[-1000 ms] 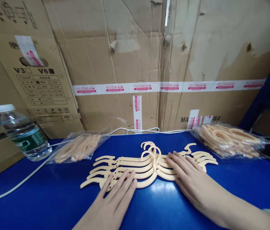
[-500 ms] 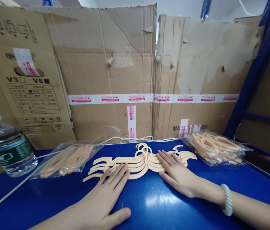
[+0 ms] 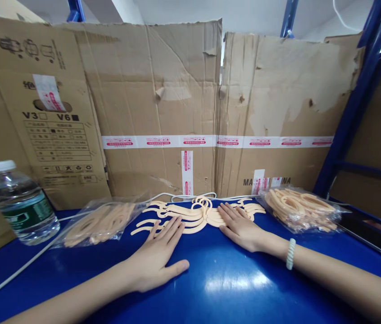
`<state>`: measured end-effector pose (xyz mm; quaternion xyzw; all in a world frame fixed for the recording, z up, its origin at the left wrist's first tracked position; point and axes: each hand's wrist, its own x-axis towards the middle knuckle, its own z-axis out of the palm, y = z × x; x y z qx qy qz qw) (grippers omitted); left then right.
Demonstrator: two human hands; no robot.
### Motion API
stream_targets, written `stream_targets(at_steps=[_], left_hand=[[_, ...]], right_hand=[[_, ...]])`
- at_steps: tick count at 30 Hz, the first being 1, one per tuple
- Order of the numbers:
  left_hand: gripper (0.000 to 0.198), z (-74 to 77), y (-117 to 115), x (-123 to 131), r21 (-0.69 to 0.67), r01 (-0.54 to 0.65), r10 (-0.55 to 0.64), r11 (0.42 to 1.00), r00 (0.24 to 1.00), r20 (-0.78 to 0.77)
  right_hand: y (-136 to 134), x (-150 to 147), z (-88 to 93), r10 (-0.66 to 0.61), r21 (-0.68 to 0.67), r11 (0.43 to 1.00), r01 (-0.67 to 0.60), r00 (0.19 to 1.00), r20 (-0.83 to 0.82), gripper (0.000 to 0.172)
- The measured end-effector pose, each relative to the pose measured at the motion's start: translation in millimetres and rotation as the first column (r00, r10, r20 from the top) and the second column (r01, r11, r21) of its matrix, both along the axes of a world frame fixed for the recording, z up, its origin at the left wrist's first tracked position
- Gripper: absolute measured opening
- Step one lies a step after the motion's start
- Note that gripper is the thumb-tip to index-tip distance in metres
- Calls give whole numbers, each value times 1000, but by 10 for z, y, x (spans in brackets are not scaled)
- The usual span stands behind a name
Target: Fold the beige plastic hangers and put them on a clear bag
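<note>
Several peach plastic hangers [image 3: 190, 215] lie fanned out in a flat stack on the blue table [image 3: 210, 288], close to the cardboard boxes at the back. My left hand [image 3: 158, 256] lies flat and open, its fingertips on the stack's left arms. My right hand [image 3: 241, 227] lies flat and open too, fingers resting on the stack's right side. A pale bead bracelet [image 3: 291, 254] sits on my right wrist.
Clear bags of the same hangers lie at the left [image 3: 99, 222] and the right [image 3: 300, 208]. A water bottle [image 3: 21, 202] stands at the left. A white cable [image 3: 28, 261] runs along the table. Worn cardboard boxes [image 3: 163, 112] wall off the back; a blue rack post [image 3: 356, 103] rises at the right.
Both hands have pushed the hanger stack away from me, toward the boxes, and my arms are stretched further out. The view has tilted up, showing the box tops.
</note>
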<state>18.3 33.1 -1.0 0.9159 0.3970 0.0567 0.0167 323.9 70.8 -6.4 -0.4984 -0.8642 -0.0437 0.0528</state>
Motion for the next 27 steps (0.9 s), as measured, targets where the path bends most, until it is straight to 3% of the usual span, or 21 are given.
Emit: stream_targets(at_steps=[6, 12, 16, 20, 22, 27], left_hand=[[82, 44, -143, 10, -23, 5, -5, 1000, 1000, 17], [72, 122, -581, 50, 79, 31, -42, 996, 989, 144], [63, 189, -686, 68, 32, 145, -148, 989, 979, 138], [24, 15, -584, 55, 127, 73, -118, 989, 914, 388], [9, -88, -523, 50, 186, 92, -173, 978, 858, 484], [21, -137, -469, 80, 271, 148, -270, 951, 823, 499]], right_hand=[[-193, -7, 32, 9, 269, 963, -31, 997, 82, 56], [-542, 163, 34, 88, 376, 922, -92, 996, 28, 42], [-667, 232, -18, 154, 305, 945, -114, 982, -110, 31], [-673, 225, -53, 159, 130, 984, -121, 926, -344, 25], [-670, 216, -60, 150, 82, 988, -127, 895, -420, 24], [-694, 217, -52, 114, 42, 993, -108, 862, -494, 22]])
